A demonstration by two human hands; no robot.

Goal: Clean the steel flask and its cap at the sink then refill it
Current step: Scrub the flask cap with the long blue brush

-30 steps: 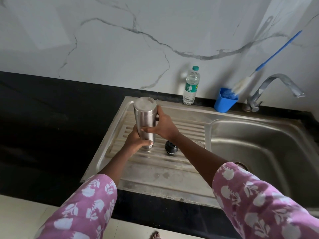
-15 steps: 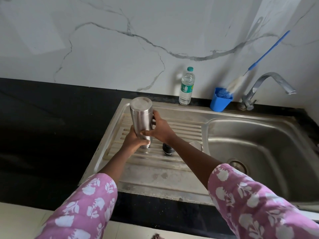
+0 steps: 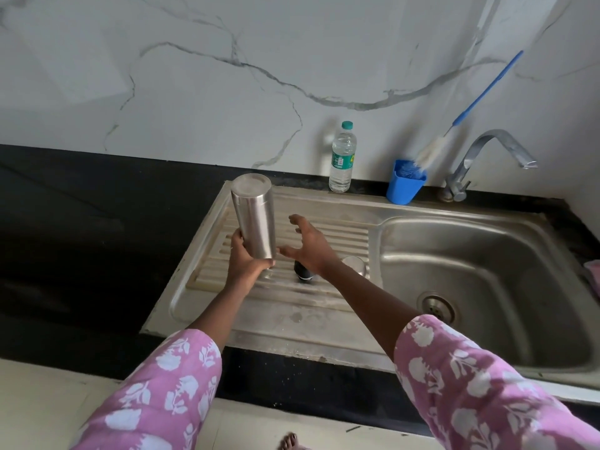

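The steel flask [image 3: 255,219] is held upside down, its flat base up, over the ribbed drainboard [image 3: 341,235] of the steel sink. My left hand [image 3: 245,263] grips the flask at its lower end. My right hand [image 3: 308,243] hovers just right of the flask with fingers spread, not touching it. The black cap [image 3: 302,274] lies on the drainboard, partly hidden under my right wrist.
A clear glass [image 3: 354,265] stands on the drainboard behind my right forearm. A plastic water bottle [image 3: 341,159], a blue cup [image 3: 404,186] with a long blue bottle brush [image 3: 480,92] and the tap [image 3: 487,157] line the back edge. The sink basin [image 3: 487,287] lies to the right.
My right hand has let go of the flask and opened beside it. My left hand keeps its grip, and the flask now tilts slightly left.
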